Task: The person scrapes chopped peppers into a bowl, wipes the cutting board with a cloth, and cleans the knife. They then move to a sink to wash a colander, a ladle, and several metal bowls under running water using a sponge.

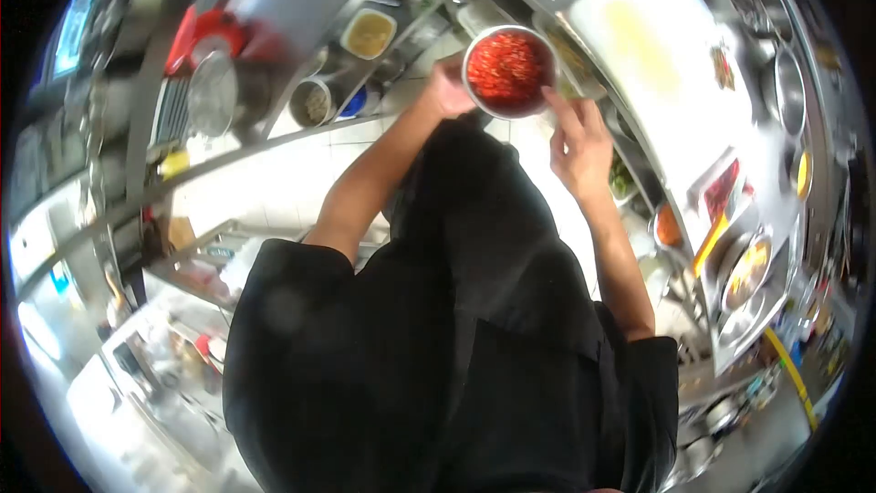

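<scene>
A round metal bowl [551,82] full of chopped red pieces [505,67] is held up in front of my body, over the floor. My left hand [450,89] grips its left side, with the fingers partly hidden behind and under the bowl. At the lower right of the rim is my right hand [580,139], its fingers apart and bent, one fingertip touching or very near the rim. Nothing shows inside my right hand.
To the right, a counter carries a white cutting board [639,32], a tray of dark red food [721,190] and an orange-handled tool [709,245]. At left are shelves with a metal pot [215,96] and a square container [370,34].
</scene>
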Demonstrator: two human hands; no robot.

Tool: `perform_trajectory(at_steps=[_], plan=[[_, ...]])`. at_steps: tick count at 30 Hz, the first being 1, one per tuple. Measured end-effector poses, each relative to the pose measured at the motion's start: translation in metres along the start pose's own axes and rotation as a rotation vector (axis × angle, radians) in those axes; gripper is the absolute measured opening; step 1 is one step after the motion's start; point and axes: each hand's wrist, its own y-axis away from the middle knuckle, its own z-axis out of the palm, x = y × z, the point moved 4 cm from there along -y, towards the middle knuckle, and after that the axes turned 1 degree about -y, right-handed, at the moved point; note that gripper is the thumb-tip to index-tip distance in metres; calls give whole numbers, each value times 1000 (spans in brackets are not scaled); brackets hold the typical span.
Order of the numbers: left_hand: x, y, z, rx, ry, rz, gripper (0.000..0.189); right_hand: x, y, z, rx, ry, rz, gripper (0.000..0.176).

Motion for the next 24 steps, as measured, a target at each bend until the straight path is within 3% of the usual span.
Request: perform_trajectory(at_steps=[2, 4, 5, 7, 8, 9, 12, 14, 16, 19, 21, 22, 24], plan=[[-3, 8, 15, 19, -17, 49, 55, -14, -6, -8, -106, -52, -116, 47], [-12, 9, 64, 50, 251, 0, 57, -10, -14, 0, -261, 64, -218, 33], [-7, 15, 40, 358, -22, 105, 60, -8, -23, 0, -266, 26, -266, 26], [0, 37, 127, 176, -42, 107, 61, -63, -60, -43, -228, -155, -285, 20], [10, 50, 154, -88, -46, 127, 64, -86, -81, -58, -248, -335, -358, 17], [26, 65, 168, -223, -111, 139, 66, -121, -103, -73, -298, -319, -377, 15], [63, 108, 208, -274, -524, 304, 66, -225, -160, -120, -359, -259, -522, 11], [67, 147, 229, -181, -585, 337, 69, -283, -203, -112, -301, -398, -585, 13], [69, 186, 208, 192, -927, 357, 74, -351, -245, -83, -251, -541, -691, 17], [64, 240, 159, 74, -731, 415, 73, -442, -301, -19, -124, -348, -824, 23], [62, 277, 131, 278, -577, 436, 72, -490, -327, 33, 41, -201, -946, 25], [60, 294, 123, 279, -574, 430, 72, -505, -337, 59, 112, -141, -1028, 26], [60, 331, 103, 567, -567, 451, 77, -522, -356, 108, 83, -10, -1067, 25]])
